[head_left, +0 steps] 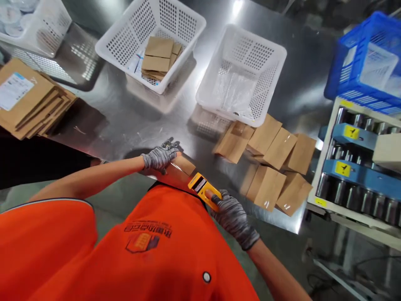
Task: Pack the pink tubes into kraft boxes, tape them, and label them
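At the table's near edge, my gloved left hand point(161, 156) is on the left end of a small brown cardboard box point(186, 164), its fingers reaching over the far side. Clear tape shines on the box. My gloved right hand point(233, 215) grips a yellow handheld device point(203, 191) with a dark display, the thumb lying on its face. The device's front end is against or just above the right end of the box; contact is unclear. Several similar closed cardboard boxes point(266, 186) stand to the right.
On the metal table point(125, 129), one white basket point(109, 44) holds folded cardboard point(156, 56) and another white basket point(272, 54) holds clear plastic packets. Flattened cartons point(34, 100) are stacked left. A blue crate point(351, 54) sits by a roller conveyor point(354, 184) on the right.
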Motion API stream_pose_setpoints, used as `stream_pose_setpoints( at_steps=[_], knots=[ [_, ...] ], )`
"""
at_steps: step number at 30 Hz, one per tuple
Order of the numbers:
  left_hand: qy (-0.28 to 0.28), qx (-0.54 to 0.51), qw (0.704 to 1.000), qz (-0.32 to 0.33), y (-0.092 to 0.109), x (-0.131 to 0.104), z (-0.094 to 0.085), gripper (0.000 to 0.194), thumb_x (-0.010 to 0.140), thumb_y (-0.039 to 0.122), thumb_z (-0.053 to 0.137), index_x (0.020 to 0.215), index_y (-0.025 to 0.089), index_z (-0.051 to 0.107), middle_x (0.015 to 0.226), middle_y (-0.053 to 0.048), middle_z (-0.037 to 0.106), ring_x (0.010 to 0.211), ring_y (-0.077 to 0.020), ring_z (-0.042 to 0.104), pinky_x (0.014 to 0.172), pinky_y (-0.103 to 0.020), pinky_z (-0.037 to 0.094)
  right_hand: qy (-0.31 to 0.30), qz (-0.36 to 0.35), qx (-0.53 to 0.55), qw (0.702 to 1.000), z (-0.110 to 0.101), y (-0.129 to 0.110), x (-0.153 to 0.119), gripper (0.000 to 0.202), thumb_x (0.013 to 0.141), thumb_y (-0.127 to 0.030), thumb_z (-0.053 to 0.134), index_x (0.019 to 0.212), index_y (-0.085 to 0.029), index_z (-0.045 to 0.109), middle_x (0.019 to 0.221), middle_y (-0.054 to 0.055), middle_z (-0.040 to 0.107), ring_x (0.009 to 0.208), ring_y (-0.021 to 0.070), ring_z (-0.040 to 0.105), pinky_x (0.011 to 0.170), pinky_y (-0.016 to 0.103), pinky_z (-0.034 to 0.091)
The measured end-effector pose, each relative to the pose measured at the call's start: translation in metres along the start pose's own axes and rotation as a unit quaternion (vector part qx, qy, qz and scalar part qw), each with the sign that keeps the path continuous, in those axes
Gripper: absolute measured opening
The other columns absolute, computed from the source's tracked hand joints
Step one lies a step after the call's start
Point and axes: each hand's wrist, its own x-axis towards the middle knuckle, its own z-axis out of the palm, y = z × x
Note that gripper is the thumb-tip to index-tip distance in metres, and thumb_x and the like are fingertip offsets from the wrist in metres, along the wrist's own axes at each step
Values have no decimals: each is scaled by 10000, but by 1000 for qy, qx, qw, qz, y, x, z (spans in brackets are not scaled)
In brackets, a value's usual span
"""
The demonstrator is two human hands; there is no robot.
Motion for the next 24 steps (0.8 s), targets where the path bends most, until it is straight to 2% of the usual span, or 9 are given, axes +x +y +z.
stream_pose_setpoints(
  at_steps=[3, 5, 9, 13, 18, 21, 24],
  knots=[
    [0, 13, 1000, -8, -2, -2, 1, 1166, 657, 362, 1089, 1694, 94, 629, 1787, -287, 608, 1740, -569, 459, 1462, -724, 320, -19, 6, 6, 1000, 8, 1, 2, 571, 1107, -292, 766, 1675, -247, 741, 1450, 258, 803, 1130, 326, 841, 983, 407, 685],
    [2, 6, 1000, -12, -1, -2, -1, 1113, 659, 327, 1072, 1665, 98, 654, 1771, -261, 629, 1732, -555, 478, 1473, -711, 309, -3, 0, 21, 1000, 19, 3, 0, 563, 1101, -285, 777, 1662, -251, 749, 1445, 245, 807, 1134, 311, 840, 990, 386, 683],
    [-34, 25, 999, -32, 1, -1, -9, 1157, 672, 318, 1089, 1690, 31, 621, 1765, -320, 616, 1729, -561, 482, 1492, -726, 233, 40, -19, 51, 998, 43, 11, -15, 546, 1074, -275, 791, 1618, -235, 778, 1402, 225, 819, 1110, 299, 838, 989, 371, 682],
    [-53, 46, 997, -35, 7, 0, -7, 1179, 688, 301, 1060, 1749, 86, 593, 1831, -331, 551, 1788, -550, 400, 1485, -728, 223, 20, -7, 67, 998, 51, 6, -17, 589, 1066, -251, 791, 1652, -208, 752, 1409, 241, 819, 1158, 318, 838, 1014, 391, 681],
    [-25, 84, 995, 40, 35, 11, 5, 1243, 697, 341, 1048, 1819, 171, 540, 1949, -298, 395, 1811, -614, 300, 1436, -862, 177, -40, 72, 46, 996, 53, -16, -7, 645, 1088, -233, 772, 1727, -240, 690, 1528, 265, 783, 1232, 340, 845, 1068, 430, 684],
    [-28, 99, 989, 104, 42, 20, 6, 1209, 708, 433, 1053, 1780, 132, 581, 1874, -311, 512, 1766, -596, 394, 1438, -848, 205, -34, 121, 71, 989, 70, -29, -20, 721, 1032, -176, 819, 1735, -269, 692, 1520, 242, 798, 1246, 350, 856, 1091, 427, 688],
    [-43, 115, 981, 150, 35, 28, 3, 1220, 689, 460, 1046, 1761, 97, 592, 1736, -316, 651, 1667, -593, 521, 1428, -846, 230, -2, 157, 99, 983, 100, -44, -49, 765, 962, -97, 836, 1702, -263, 733, 1485, 234, 820, 1226, 376, 861, 1064, 451, 714]
  ],
)
